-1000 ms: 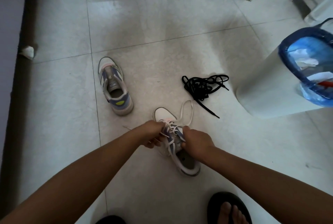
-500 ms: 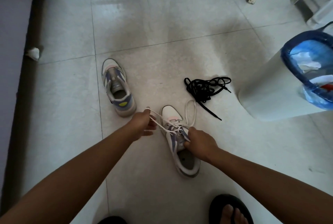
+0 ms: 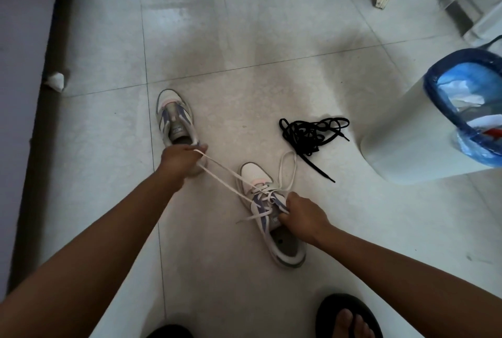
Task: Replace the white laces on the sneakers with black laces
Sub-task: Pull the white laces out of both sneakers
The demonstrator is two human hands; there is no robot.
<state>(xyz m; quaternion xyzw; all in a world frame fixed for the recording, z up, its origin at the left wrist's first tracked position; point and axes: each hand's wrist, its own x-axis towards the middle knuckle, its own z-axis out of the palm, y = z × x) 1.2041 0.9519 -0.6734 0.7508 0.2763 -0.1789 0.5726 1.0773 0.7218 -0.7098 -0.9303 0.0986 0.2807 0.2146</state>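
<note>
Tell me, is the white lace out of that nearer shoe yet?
Partly out. The left hand pulls the white lace taut, yet it crosses the nearer shoe eyelets.

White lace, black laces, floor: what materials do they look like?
White lace: flat woven textile, matte; it stretches as a thin ribbon from the left hand.
Black laces: likely the same weave, matte, limp in a tangle.
Floor: glazed tile, probably ceramic; grout lines and soft glare.

Home interior — tiled floor [image 3: 271,25], lined waste bin [image 3: 407,134], sandalled foot [image 3: 349,318].
</note>
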